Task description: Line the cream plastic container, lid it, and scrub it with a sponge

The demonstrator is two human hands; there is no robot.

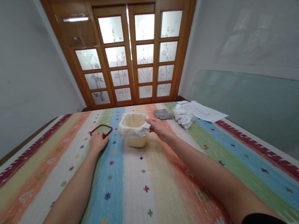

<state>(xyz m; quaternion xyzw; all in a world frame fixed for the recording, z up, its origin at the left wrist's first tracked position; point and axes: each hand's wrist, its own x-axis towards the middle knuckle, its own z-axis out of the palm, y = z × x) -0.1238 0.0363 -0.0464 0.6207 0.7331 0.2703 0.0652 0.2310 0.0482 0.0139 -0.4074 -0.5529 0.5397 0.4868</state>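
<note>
A small cream-coloured bin [137, 142] stands upright on the striped cloth in front of me. A white plastic bag [130, 130] lines it and folds down over its rim. My right hand [158, 127] is closed at the bin's right rim, its fingers gripping the bag's edge. To the left, my left hand [98, 142] rests on the cloth, with its fingers closed on the near side of a dark red rectangular ring [105, 125]. The ring looks like a frame of about the bin's opening size. The bin and the ring are apart.
Right of the bin lie a grey, partly blurred packet [163, 114], a crumpled white bag [184, 116] and printed paper sheets [206, 112]. The striped tablecloth [132, 200] covers the table. Wooden doors [131, 56] stand beyond it, and a glass panel [258, 99] leans at the right wall.
</note>
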